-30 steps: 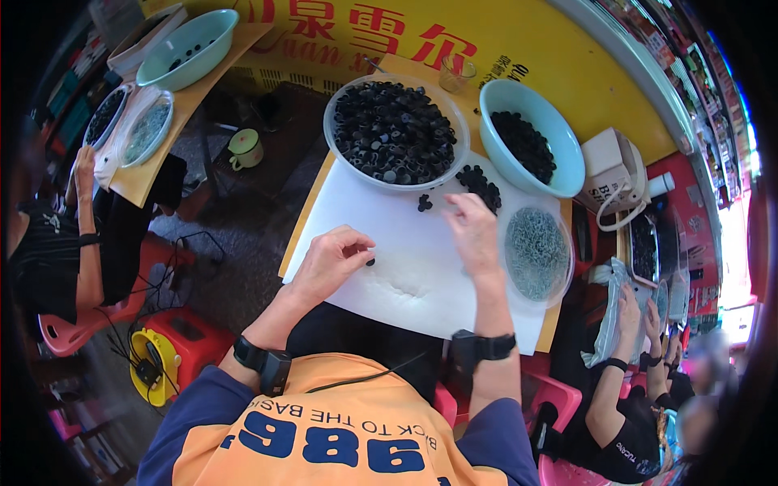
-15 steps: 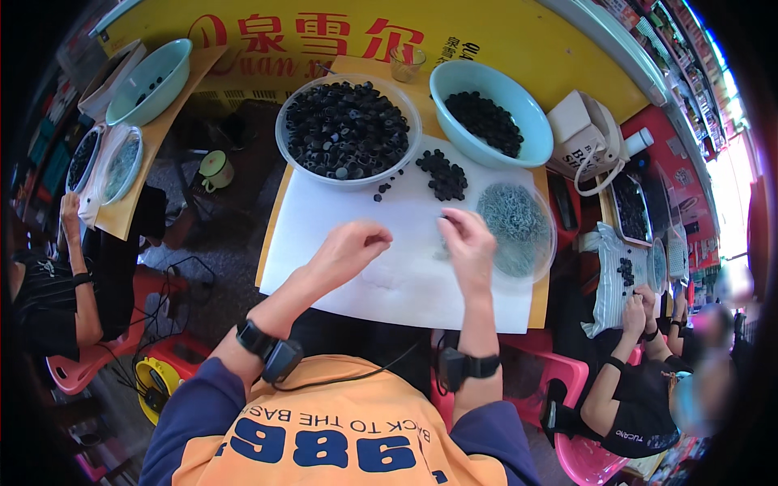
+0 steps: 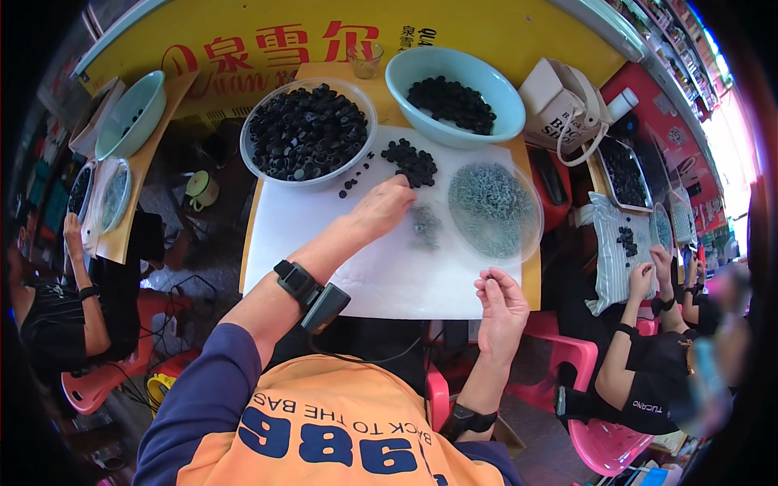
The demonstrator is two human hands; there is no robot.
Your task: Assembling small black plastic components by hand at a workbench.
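My left hand [image 3: 382, 209] is stretched over the white sheet [image 3: 324, 243], its fingers pinched at the near edge of a loose pile of small black caps [image 3: 410, 162]. Whatever is between those fingertips is hidden. Lower down, by the table's right front edge, my right hand [image 3: 501, 314] is raised with thumb and fingertips pressed together. A tiny dark bit shows there, too small to name. A small heap of grey screws [image 3: 425, 225] lies right of my left hand. Beside it, a shallow clear tray [image 3: 531, 235] holds many more screws.
A clear tub [image 3: 251, 154] full of black caps stands at back left, with a few strays beside it. A pale green basin [image 3: 506, 121] holds more caps. Behind are a glass [image 3: 365, 61] and a beige bag [image 3: 551, 97]. People work at tables on both sides.
My left hand has moved forward and right to the cap pile. My right hand has drawn back to the front right, uncovering the small screw heap. The view has shifted slightly.
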